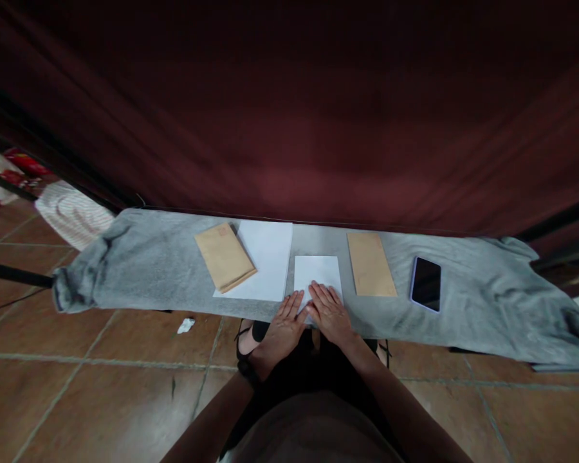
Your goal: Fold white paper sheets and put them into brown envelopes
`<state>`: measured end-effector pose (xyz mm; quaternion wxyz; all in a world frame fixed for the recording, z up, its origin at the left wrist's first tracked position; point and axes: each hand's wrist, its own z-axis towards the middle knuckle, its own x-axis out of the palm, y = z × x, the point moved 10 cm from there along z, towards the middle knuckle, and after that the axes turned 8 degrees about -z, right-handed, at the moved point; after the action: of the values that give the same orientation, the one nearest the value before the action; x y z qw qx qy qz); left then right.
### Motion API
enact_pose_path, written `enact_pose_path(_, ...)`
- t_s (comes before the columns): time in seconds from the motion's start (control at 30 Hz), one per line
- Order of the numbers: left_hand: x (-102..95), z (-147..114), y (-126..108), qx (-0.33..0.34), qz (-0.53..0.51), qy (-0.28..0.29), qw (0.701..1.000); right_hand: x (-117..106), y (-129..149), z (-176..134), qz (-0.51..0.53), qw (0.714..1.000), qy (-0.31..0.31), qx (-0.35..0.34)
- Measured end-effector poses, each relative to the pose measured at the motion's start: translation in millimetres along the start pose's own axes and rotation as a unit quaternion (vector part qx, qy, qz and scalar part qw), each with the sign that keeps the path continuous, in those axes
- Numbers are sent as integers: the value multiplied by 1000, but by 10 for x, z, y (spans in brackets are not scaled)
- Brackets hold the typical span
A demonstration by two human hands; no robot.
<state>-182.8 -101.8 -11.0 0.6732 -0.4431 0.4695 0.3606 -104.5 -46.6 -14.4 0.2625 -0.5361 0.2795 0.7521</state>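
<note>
A small white sheet of paper [317, 270], possibly folded, lies on the grey cloth in front of me. My right hand [329, 314] rests flat on its near part, fingers extended. Beside it, my left hand [287, 325] lies at the paper's near left edge with its fingers stretched out, thumb close to the right hand. Both hands are open, and they cover the paper's near edge. To the left are larger white sheets [270, 257], with a stack of brown envelopes [226, 257] partly over them. A single brown envelope [370, 263] lies right of the small paper.
The grey cloth [149, 270] covers a long narrow surface. A phone [426, 284] with a dark screen lies toward the right. Behind hangs a dark red curtain-like sheet [309, 141]. A white scrap [186, 325] is on the tiled floor [139, 386].
</note>
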Motion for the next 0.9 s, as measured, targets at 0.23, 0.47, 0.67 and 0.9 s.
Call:
enact_pose_path(0.23, -21, -17, -6, 0, -2, -13, 1000, -88, -340, -337, -56, 997, -10, 43)
enact_pose_path(0.47, -67, 23, 42, -7, -22, -1, 1000, -202, -468, -542, 17, 1000, 5, 20)
enact_pose_path(0.67, -451, 108, 10, -10, -103, -45, 994, -420, -693, -537, 134, 990, -31, 24)
enact_pose_path(0.9, -1381, 236, 39, -53, -255, -218, 941, -1117, -918, -316, 312, 926, -144, 157)
